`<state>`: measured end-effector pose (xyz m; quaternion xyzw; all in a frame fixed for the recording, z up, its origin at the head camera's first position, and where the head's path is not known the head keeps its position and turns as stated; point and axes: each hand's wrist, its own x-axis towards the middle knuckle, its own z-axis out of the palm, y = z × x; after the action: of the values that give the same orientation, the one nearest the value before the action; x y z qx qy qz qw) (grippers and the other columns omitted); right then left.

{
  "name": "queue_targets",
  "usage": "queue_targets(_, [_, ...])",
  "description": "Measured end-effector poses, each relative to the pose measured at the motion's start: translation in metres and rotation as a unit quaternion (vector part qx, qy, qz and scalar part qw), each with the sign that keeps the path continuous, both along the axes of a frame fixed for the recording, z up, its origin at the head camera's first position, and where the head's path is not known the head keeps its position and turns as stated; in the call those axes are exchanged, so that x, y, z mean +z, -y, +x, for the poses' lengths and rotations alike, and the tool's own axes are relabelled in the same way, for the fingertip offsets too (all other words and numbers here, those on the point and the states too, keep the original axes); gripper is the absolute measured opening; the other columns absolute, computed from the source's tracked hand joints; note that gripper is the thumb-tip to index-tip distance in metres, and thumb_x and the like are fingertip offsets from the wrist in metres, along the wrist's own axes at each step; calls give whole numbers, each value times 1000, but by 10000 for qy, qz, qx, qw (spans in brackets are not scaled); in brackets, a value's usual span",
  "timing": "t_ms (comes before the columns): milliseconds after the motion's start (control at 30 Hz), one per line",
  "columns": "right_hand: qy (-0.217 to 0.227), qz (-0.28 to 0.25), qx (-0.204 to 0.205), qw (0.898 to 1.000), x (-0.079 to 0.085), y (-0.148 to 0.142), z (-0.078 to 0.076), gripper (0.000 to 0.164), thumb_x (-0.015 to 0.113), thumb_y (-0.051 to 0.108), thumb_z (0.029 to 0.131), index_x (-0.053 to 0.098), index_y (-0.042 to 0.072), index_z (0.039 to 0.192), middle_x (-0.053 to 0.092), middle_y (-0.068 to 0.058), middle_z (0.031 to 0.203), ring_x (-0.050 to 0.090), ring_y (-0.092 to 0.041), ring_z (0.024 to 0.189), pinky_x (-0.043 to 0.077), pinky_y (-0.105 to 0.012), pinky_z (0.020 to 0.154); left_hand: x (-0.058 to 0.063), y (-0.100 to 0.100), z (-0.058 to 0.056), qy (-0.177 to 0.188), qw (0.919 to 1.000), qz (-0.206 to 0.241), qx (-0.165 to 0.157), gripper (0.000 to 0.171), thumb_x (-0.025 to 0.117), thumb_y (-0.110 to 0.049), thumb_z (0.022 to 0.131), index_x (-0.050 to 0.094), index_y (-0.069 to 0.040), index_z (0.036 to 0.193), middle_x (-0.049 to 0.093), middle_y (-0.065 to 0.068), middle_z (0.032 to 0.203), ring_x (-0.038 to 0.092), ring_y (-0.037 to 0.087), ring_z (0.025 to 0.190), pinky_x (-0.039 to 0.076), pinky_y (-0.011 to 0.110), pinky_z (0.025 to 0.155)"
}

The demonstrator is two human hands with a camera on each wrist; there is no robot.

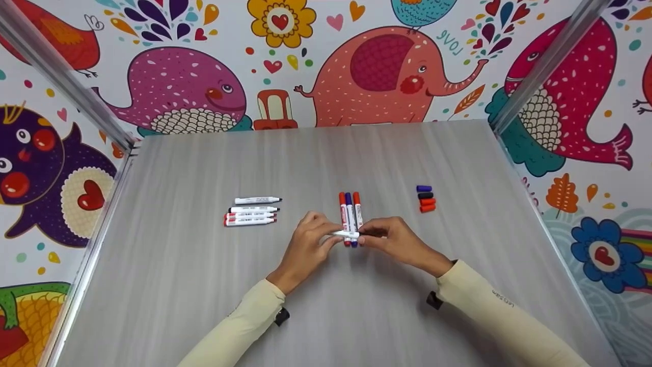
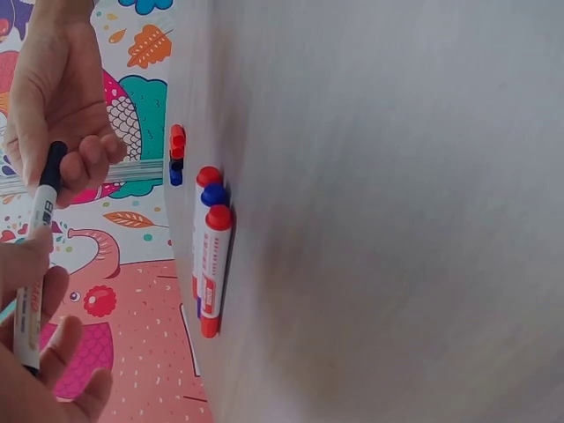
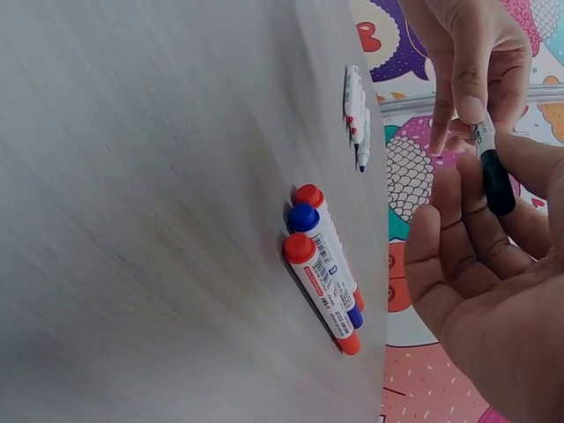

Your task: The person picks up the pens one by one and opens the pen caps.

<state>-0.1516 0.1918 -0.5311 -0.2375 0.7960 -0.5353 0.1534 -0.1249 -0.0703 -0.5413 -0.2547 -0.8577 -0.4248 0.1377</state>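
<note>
Above the table a whiteboard marker (image 1: 348, 234) with a white barrel is held level between both hands. My left hand (image 1: 309, 238) grips the barrel between thumb and fingers. My right hand (image 1: 395, 238) pinches the black cap (image 3: 498, 187) at the marker's other end. The cap covers the tip in the wrist views. Below the hands, three capped markers lie side by side: a red marker (image 1: 343, 211), a blue marker (image 1: 350, 213) and another red marker (image 1: 357, 210).
Left of the hands lies a group of several uncapped markers (image 1: 253, 210), their tips pointing right. A column of loose caps, with a blue cap (image 1: 424, 188), a black cap (image 1: 425, 195) and two red caps (image 1: 428, 202), lies to the right. Patterned walls (image 1: 280, 66) border the table.
</note>
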Motion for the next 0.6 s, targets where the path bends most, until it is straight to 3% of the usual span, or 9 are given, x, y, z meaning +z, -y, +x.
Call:
queue_targets(167, [-364,8,22,9993,-1,0,0,16,80,19,104,86,14,118,82,-2,110,72,-19,93,62,-35,89,1,-2,1,-51,10000,1,27,19,88,-13,94,87,-12,113,73,-3,93,60,17,104,53,41,95])
queue_targets(367, [-1010,-114,195,9946,-2,0,1,19,79,17,104,86,13,121,83,-6,108,70,-15,87,62,-34,78,0,-3,1,-368,9993,12,-39,15,86,-14,94,87,-10,109,75,-2,90,63,21,105,51,51,101])
queue_targets(600, [-1310,-171,323,9907,-2,0,1,22,79,15,103,85,10,124,84,-2,107,69,-14,83,62,-35,74,1,-3,1,-451,9989,-82,-19,12,85,-14,95,88,-11,106,75,-1,88,64,22,104,47,57,107])
